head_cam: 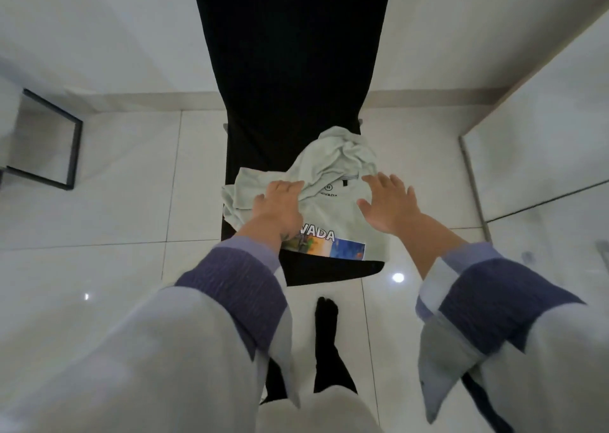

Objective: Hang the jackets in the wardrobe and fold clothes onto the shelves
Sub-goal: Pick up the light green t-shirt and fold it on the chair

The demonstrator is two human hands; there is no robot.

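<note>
- Where the white tiled floor [115, 175] filled most of the view, it carried a black chair [290, 70] whose tall back rose toward the top edge and whose seat lay below the hands.
- On that seat lay a pale green T-shirt [333, 169], its far part bunched against the chair back and its near part spread flat, with a colourful printed panel and the letters "VADA" near the front edge of the seat; a neck label showed between the two hands.
- Both forearms reached down in pale sleeves with purple cuffs [230, 287].
- The left hand [280, 202] rested on the left side of the shirt with its fingers curled into a fold of the cloth, gripping it.
- The right hand [389, 202] was spread flat with straight fingers over the right side of the shirt, grasping nothing; whether the palm touched the cloth could not be told.
- A black-socked foot [326, 314] stood on the tiles just in front of the chair.
- A dark metal frame [71, 156] stood at the far left.
</note>
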